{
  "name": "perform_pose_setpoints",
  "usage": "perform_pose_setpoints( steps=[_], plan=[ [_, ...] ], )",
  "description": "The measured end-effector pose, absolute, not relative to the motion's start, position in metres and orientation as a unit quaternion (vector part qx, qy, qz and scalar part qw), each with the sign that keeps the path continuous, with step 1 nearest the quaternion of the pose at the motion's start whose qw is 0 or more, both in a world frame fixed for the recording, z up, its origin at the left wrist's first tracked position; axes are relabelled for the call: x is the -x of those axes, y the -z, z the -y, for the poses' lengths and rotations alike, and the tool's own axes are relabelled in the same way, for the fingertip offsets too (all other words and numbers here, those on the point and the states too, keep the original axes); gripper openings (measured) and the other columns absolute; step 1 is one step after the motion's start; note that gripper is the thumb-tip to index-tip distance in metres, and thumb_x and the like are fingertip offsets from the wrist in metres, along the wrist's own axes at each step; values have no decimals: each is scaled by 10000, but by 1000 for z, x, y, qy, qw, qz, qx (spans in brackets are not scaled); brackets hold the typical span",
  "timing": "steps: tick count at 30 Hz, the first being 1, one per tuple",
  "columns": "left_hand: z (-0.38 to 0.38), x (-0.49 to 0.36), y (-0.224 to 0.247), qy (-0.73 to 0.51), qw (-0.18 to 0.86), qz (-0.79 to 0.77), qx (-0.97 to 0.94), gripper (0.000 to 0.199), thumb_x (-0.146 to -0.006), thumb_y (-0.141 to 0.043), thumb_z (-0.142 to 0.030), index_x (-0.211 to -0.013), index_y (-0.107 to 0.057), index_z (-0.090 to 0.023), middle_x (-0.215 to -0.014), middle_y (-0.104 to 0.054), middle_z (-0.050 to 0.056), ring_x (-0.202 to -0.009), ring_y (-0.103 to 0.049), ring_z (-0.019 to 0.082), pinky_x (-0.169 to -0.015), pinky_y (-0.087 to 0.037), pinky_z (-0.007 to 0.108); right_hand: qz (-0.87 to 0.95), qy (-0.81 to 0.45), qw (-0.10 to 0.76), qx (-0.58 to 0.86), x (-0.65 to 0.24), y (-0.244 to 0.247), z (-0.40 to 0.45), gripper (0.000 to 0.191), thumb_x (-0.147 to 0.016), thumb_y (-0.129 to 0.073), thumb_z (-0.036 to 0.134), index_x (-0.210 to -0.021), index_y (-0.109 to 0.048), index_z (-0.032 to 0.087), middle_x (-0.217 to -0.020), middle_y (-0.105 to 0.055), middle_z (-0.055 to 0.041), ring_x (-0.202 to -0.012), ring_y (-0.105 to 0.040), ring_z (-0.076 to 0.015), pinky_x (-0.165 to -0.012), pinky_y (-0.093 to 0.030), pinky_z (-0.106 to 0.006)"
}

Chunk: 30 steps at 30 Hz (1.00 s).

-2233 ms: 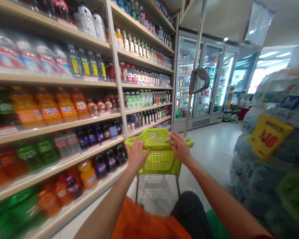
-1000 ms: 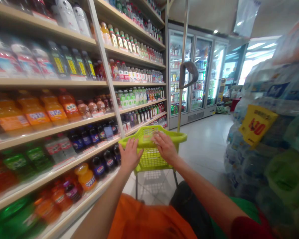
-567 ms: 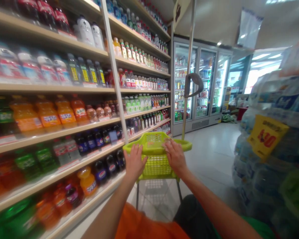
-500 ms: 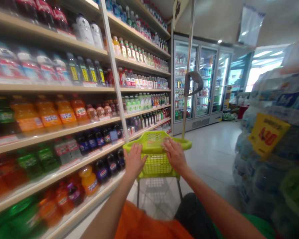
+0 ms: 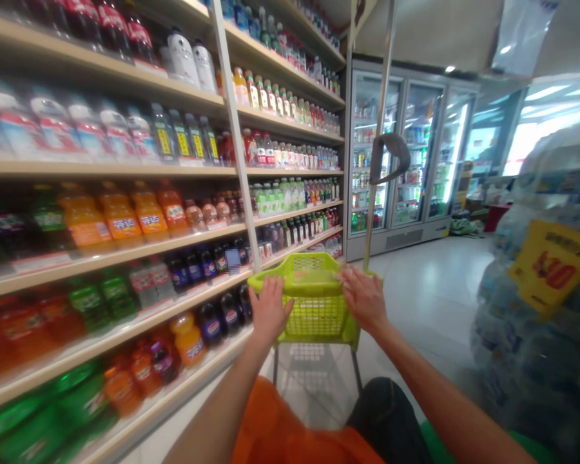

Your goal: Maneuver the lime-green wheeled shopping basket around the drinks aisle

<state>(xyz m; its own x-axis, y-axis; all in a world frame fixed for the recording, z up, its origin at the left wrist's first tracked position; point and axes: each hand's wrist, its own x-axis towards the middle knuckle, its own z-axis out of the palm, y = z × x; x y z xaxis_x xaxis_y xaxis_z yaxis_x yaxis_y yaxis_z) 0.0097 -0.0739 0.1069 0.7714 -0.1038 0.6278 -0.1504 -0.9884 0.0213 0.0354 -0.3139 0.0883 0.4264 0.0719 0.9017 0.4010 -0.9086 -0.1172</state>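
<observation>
Right of cart rim (image 5: 316, 289) — open floor (image 5: 428, 277)

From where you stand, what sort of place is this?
Probably a supermarket or grocery shop: shelves of bottled drinks, glass-door coolers, and a yellow-green shopping cart with the left hand and right hand on it.

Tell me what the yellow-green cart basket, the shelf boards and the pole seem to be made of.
The yellow-green cart basket: probably moulded plastic, slightly glossy, given its even colour and openwork grid.
The shelf boards: perhaps wood or laminate, matt, going by pale tan edges; blur hides any grain.
The pole: likely metal, smooth, from its slim, straight shaft and pale sheen.
</observation>
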Motion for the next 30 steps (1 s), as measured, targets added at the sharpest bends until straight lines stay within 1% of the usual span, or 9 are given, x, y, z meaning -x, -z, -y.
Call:
perform_pose_setpoints(
  steps=[3,5,9,11,13,19,22,26,30],
  plan=[
    [73,-8,-107,-328,38,69,-941,507,-844,-434,-363,-1323,-395,-201,-1391,-413,105,-1319,-298,267,-1060,-161,605,105,547,129,820,-33,-91,315,302,-851,-452,307,-1107,-596,238,-1267,-532,-88,-1226,-390,-309,-1009,-183,-572],
    [73,-8,-107,-329,40,66,-941,506,-841,-437,-362,-1322,-396,-209,-1391,-413,102,-1320,-296,267,-1061,-164,600,101,561,115,813,-32,-93,320,309,-841,-459,299,-1108,-595,222,-1325,-476,-107,-1273,-328,-328,-1014,-155,-594],
    [73,-8,-106,-331,40,64,-941,510,-838,-436,-362,-1324,-394,-214,-1394,-409,98,-1322,-290,267,-1067,-150,595,232,495,76,834,-32,-93,330,443,-801,-492,291,-1233,-504,195,-1359,-439,-113,-1280,-334,-281,-1035,-238,-500],
    [73,-8,-107,-329,38,65,-941,512,-840,-429,-360,-1328,-388,-210,-1396,-406,98,-1322,-291,264,-1069,-139,597,260,463,70,844,-34,-91,339,469,-785,-497,258,-1252,-485,210,-1351,-452,-96,-1265,-357,-270,-1028,-266,-484],
    [72,-8,-107,-326,37,66,-942,512,-842,-422,-355,-1332,-381,-211,-1398,-403,94,-1321,-292,260,-1070,-131,600,247,462,93,847,-38,-89,352,459,-780,-478,209,-1238,-494,219,-1326,-476,-87,-1244,-383,-262,-1024,-280,-486],
    [72,-11,-104,-336,40,57,-939,515,-842,-410,-356,-1331,-380,-198,-1398,-403,92,-1329,-276,258,-1070,-118,606,189,507,216,813,-50,-86,358,436,-747,-394,124,-1151,-557,151,-1213,-543,-115,-1184,-435,-242,-1026,-334,-470],
    [71,-12,-103,-338,39,56,-938,525,-836,-418,-370,-1328,-382,-191,-1394,-407,96,-1330,-271,263,-1067,-113,613,219,492,219,813,-47,-92,329,448,-748,-384,116,-1161,-552,159,-1220,-541,-103,-1195,-424,-228,-1042,-324,-461],
    [68,-12,-105,-327,35,56,-943,532,-835,-424,-369,-1332,-376,-184,-1402,-394,101,-1329,-271,263,-1067,-107,614,273,460,179,826,-41,-98,307,428,-756,-408,127,-1152,-561,177,-1233,-542,-81,-1203,-415,-216,-1043,-321,-427],
    [67,-10,-108,-312,37,55,-948,543,-829,-437,-371,-1337,-372,-190,-1411,-381,97,-1333,-263,269,-1073,-105,605,184,480,184,838,-48,-96,328,398,-757,-442,156,-1134,-569,166,-1242,-536,-101,-1160,-452,-240,-1004,-345,-437]
  ],
)
